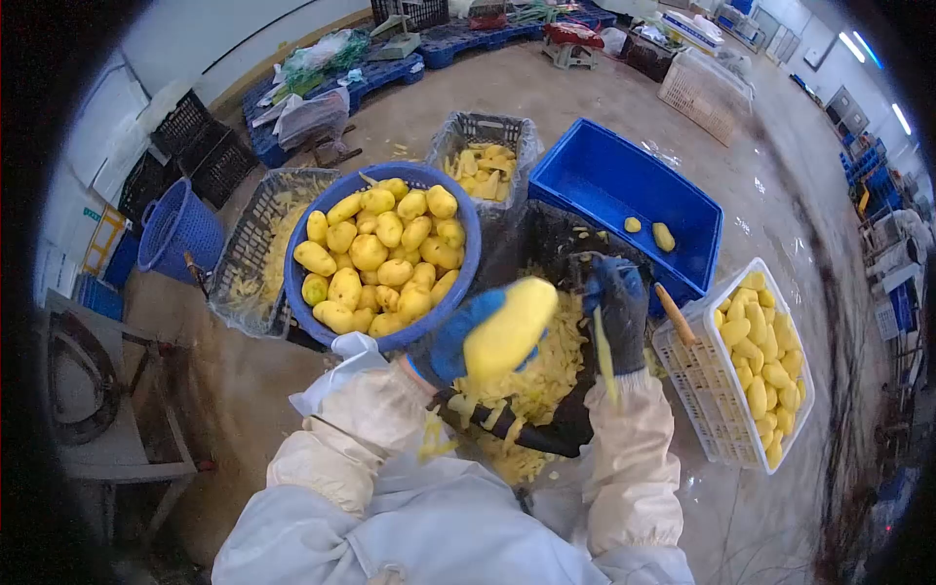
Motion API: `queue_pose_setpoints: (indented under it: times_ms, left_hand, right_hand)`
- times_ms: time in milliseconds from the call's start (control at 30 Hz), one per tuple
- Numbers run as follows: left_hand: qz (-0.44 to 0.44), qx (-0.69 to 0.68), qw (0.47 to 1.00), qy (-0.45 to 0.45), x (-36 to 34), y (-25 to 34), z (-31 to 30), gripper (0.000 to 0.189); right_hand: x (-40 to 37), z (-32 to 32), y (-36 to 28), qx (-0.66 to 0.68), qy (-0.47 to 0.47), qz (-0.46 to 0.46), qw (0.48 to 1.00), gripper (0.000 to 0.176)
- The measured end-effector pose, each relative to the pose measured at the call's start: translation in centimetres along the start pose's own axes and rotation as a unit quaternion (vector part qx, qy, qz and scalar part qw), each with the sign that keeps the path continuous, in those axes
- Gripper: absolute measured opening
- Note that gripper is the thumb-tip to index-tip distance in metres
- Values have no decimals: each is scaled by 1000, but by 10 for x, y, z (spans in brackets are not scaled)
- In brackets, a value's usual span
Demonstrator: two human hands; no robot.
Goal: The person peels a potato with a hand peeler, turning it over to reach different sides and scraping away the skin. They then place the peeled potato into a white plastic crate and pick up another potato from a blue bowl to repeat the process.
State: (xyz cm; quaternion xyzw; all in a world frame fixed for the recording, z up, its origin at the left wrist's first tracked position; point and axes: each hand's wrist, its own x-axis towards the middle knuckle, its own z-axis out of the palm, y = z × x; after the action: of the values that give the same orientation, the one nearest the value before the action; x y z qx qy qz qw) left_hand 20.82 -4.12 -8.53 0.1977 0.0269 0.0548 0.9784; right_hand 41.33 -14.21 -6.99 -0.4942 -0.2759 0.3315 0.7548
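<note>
My left hand (450, 343), in a blue glove, is wrapped round a large pale-yellow peeled potato (512, 330). My right hand (618, 304), in a dark and blue glove, is closed on what looks like a peeler, mostly hidden by the fingers. A long strip of peel (604, 353) hangs below that hand. Under both hands lies a heap of potato peelings (561, 375) in a black-lined container. To the left, a round blue basket (472, 234) is piled with potatoes (388, 230). At right, a white crate (684, 382) holds smooth yellow potatoes (759, 336).
A blue tub (595, 161) with two potato pieces stands ahead. Plastic-lined crates hold pieces (480, 168) and peelings (261, 278). A wooden handle (675, 314) rises by the white crate. An empty blue basket (180, 234) and metal chair (127, 419) stand left.
</note>
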Motion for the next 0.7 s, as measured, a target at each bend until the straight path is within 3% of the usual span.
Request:
queue_pose_setpoints:
  times_ms: [33, 100, 167, 233, 267, 300, 367, 433, 500, 567, 633, 667, 700]
  left_hand:
    - [2, -64, 998, 7, 0, 4, -12, 64]
    - [71, -12, 997, 16, -3, 10, -11, 60]
    - [105, 218, 969, 43, -4, 13, 20, 60]
    - [88, 247, 963, 56, -10, 2, 30, 67]
    - [87, 238, 965, 70, -10, 0, 30, 76]
    - [86, 240, 965, 67, -10, 2, 29, 76]
    - [80, 269, 957, 76, -7, 11, 27, 77]
    - [77, 288, 951, 86, -9, 9, 31, 78]
    - [66, 303, 946, 94, -12, 5, 35, 78]
    - [76, 340, 934, 83, -13, 11, 39, 80]
    - [85, 338, 934, 81, -9, 13, 31, 80]
    - [84, 338, 934, 78, -9, 14, 28, 80]
    - [75, 339, 934, 79, -12, 14, 26, 80]
  right_hand:
    - [-11, 13, -9, -2, -5, 1, 1000, 17]
    - [-44, 47, -23, -16, -75, 73, 994, 17]
    - [-43, 50, -26, -46, -115, 101, 987, 17]
    - [-18, 20, -16, -149, 14, 16, 989, 17]
    - [2, -13, 5, -138, 51, -39, 988, 16]
    - [-5, -6, -8, -138, 53, -42, 988, 16]
    - [-25, 28, -40, -51, -39, 86, 994, 17]
    - [-22, 28, -13, -55, -78, 128, 987, 16]
    - [-2, -5, -1, -117, 76, 24, 990, 13]
    - [2, 2, -9, -227, 47, -129, 964, 12]
    - [-31, 42, -22, -86, -54, 40, 994, 12]
    - [-29, 37, -15, -56, -59, 164, 983, 10]
    - [-23, 20, -8, -50, -52, 166, 983, 10]
